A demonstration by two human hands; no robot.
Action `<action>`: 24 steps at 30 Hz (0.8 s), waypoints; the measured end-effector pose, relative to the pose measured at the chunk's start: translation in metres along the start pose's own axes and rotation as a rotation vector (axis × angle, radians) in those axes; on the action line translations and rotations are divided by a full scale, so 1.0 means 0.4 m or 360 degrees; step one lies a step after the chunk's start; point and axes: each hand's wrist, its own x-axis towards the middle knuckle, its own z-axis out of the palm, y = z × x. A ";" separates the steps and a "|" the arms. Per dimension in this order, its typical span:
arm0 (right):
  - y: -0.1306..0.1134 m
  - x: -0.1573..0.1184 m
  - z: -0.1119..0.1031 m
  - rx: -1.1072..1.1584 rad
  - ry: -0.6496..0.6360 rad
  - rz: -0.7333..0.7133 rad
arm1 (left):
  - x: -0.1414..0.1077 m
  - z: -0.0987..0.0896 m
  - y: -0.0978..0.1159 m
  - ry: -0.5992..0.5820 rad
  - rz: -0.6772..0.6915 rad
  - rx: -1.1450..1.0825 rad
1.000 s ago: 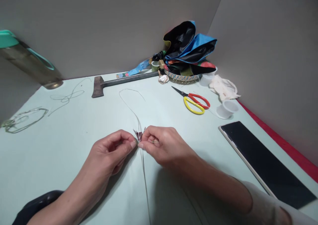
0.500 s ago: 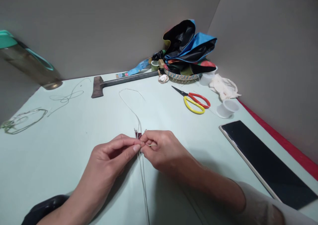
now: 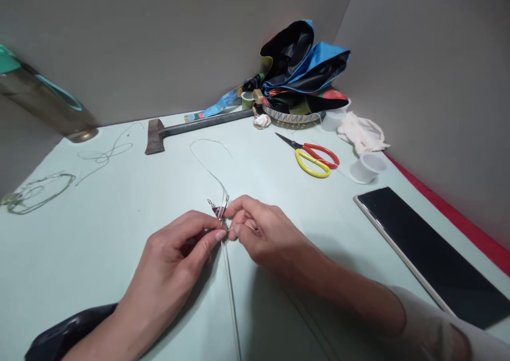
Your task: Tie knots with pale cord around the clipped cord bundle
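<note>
Thin pale cord (image 3: 231,292) runs from the work between my hands down to the bottom edge, and another length (image 3: 211,173) curls away on the table beyond. My left hand (image 3: 181,249) pinches the cords between thumb and forefinger. Close beside it, my right hand (image 3: 265,231) has its fingers bent round a short cord end that leads to the left fingertips. Just past the fingertips is a small dark red piece (image 3: 217,211) with silvery metal bits, partly covered by the fingers.
Scissors (image 3: 314,159), small plastic cups (image 3: 367,168) and a phone (image 3: 430,254) lie to the right. A hammer (image 3: 155,136), colourful cloth bundle (image 3: 306,68) and crumpled tissue (image 3: 362,132) are behind. At left are a bottle (image 3: 48,100) and loose cords (image 3: 42,191).
My right hand has drawn slightly away from the left fingertips, and its forefinger has lifted toward the red piece. More of that piece and its metal bits shows.
</note>
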 end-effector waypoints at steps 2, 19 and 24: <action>0.002 -0.001 -0.001 -0.0007 0.0004 0.0000 | 0.001 0.002 0.003 -0.0015 0.0005 0.0027; 0.000 0.018 -0.005 0.0063 0.0031 -0.0019 | -0.013 -0.001 0.007 -0.0080 0.0157 0.0212; 0.000 0.020 -0.007 0.0090 0.0032 -0.0045 | -0.016 0.002 0.012 -0.0090 0.0252 0.0238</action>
